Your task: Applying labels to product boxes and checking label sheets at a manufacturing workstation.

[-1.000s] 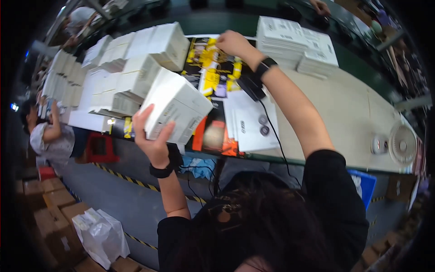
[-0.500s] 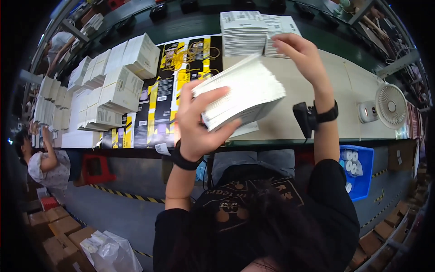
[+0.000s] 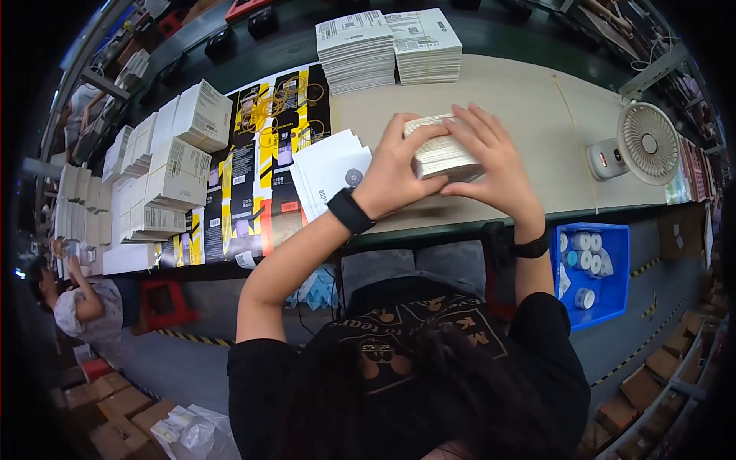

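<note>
Between my two hands a thick stack of white paper leaflets point(image 3: 447, 162) stands over the table's near edge. My left hand point(image 3: 392, 175) wraps its left side, thumb at the front and fingers over the top. On the right side my right hand point(image 3: 497, 170) presses in, its fingers slightly blurred across the top. Beside my left wrist, several loose white leaflets point(image 3: 314, 175) lie fanned out. Farther back are two neat piles of printed leaflets, a left pile point(image 3: 355, 65) and a right pile point(image 3: 428, 57).
Banded leaflet bundles point(image 3: 175, 175) stand at the left, next to black-and-yellow printed sheets point(image 3: 244, 172) with yellow rubber bands point(image 3: 268, 107) on them. A white fan point(image 3: 648, 143) is at the right; below it sits a blue bin point(image 3: 606, 303) with rolls. Another person point(image 3: 88, 303) works far left.
My right hand has come down from the back piles onto the stack. The stack has gone from tilted in my left hand to held between both hands. The view has shifted.
</note>
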`<state>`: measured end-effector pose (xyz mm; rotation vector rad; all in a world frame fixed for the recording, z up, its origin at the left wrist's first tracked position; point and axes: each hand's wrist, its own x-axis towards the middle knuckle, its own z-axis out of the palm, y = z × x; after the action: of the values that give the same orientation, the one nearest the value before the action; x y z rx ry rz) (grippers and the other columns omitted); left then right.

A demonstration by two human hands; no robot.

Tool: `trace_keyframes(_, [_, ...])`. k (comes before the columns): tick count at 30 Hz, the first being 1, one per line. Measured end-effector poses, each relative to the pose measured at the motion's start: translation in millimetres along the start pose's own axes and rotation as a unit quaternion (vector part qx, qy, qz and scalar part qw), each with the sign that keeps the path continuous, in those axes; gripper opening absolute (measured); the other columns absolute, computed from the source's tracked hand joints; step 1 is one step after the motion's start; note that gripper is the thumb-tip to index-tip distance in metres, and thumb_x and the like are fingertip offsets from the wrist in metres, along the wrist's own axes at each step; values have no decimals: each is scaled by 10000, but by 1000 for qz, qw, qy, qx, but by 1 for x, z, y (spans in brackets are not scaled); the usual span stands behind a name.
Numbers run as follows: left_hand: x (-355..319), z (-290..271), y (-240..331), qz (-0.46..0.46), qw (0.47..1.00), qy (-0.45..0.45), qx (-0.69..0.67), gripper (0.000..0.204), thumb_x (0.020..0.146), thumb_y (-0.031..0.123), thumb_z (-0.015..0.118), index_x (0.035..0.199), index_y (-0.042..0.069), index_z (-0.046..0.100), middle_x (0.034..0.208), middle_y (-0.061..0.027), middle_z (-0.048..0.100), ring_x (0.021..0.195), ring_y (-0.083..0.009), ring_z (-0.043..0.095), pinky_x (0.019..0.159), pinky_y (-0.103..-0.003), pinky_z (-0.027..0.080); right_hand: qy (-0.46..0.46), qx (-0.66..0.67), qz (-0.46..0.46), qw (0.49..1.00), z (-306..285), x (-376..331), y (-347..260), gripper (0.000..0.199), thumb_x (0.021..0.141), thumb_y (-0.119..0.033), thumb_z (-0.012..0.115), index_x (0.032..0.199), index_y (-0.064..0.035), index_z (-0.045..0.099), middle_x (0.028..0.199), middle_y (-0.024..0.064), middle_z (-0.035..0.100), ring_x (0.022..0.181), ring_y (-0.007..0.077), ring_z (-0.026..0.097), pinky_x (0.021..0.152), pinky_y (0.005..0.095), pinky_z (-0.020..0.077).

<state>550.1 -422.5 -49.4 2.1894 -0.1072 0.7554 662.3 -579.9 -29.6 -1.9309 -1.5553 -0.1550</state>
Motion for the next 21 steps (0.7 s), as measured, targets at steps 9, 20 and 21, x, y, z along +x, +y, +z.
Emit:
trace_keyframes(9, [-2, -161, 141, 46, 995, -79, 44, 375, 741, 286, 594, 1010, 26, 572, 969, -139, 551, 902, -267, 535, 846, -366, 390, -48, -87, 4, 995, 11, 21, -17, 788, 513, -279, 779, 1225, -127, 479, 1173, 104, 479, 1143, 296, 412, 1010, 461, 280])
trace_keyframes(20, [-29, -144, 184, 452, 885, -86, 69, 253, 804, 238, 511, 947, 35, 558, 885, -106, 548, 798, -218, 493, 745, -312, 387, -95, -148, -2, 984, 5, 27, -18, 828, 521, -277, 780, 1256, -122, 431, 1219, 102, 431, 1108, 310, 420, 990, 437, 314])
trace_keyframes(21, [-32, -143, 185, 471, 876, -73, 77, 244, 810, 234, 504, 941, 35, 557, 877, -103, 548, 788, -214, 490, 736, -307, 387, -126, -145, -10, 981, 4, 30, -17, 835, 523, -268, 777, 1263, -121, 419, 1218, 106, 428, 1109, 314, 420, 988, 428, 319])
